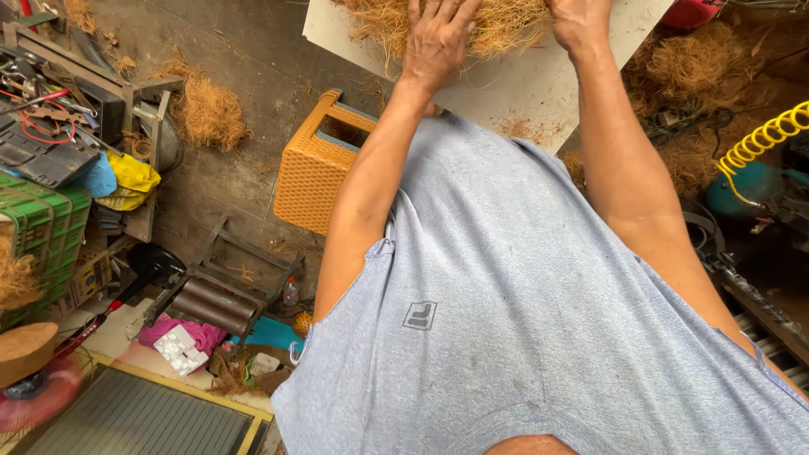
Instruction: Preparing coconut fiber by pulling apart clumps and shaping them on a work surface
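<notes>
While we press both hands into the tangled golden-brown coir fibre pile [438, 21] on the pale flat counter [539, 84] | left hand [436, 38] spread flat, grasping nothing | right hand [580, 21] grip: cannot tell | fibre loose, unshaped; more heaps lie around.

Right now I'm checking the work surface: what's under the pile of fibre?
A pale flat board lies under the fibre, with loose strands on it. Both hands, left and right, press on the pile, covering its middle; the board beneath it is hidden.

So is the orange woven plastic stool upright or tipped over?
Tipped: the orange woven plastic stool lies on its side, hollow opening facing sideways.
</notes>
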